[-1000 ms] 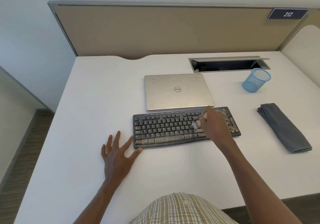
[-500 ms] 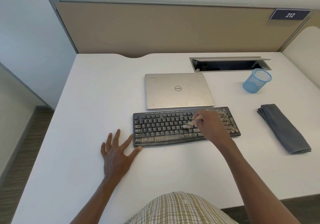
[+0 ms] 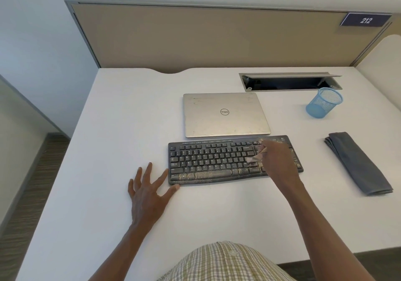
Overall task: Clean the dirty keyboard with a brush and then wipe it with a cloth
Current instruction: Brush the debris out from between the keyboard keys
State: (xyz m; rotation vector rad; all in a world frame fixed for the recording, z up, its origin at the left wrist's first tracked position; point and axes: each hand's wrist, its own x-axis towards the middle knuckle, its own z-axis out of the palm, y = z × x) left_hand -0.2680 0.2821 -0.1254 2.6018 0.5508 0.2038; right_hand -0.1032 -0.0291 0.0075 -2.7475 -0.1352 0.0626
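A dusty black keyboard [image 3: 227, 161] lies near the middle of the white tabletop [image 3: 108, 129], its long side parallel to the near edge. Pale grit covers the bottom row of keys and the right-hand end.

The right hand [image 3: 278, 161] is over the right part of the keyboard, its grip pinching a small brush [image 3: 257, 156] by the pale wooden handle; the light bristles touch the keys just left of the hand. Which fingers carry the handle cannot be told, since the back of the hand hides them.

The left hand [image 3: 147, 191] lies flat on the tabletop at the keyboard's near-left corner, its grip spread wide, holding nothing. The thumb tip touches the keyboard's near edge and the index finger reaches its left end.

A closed silver laptop [image 3: 225, 114] sits just beyond the keyboard, toward the far edge. A folded grey cloth [image 3: 358, 163] lies well apart near the right edge, set at a slant. A blue mesh cup [image 3: 324, 102] stands toward the far-right corner, just in front of an open cable slot [image 3: 288, 82] cut into the tabletop.
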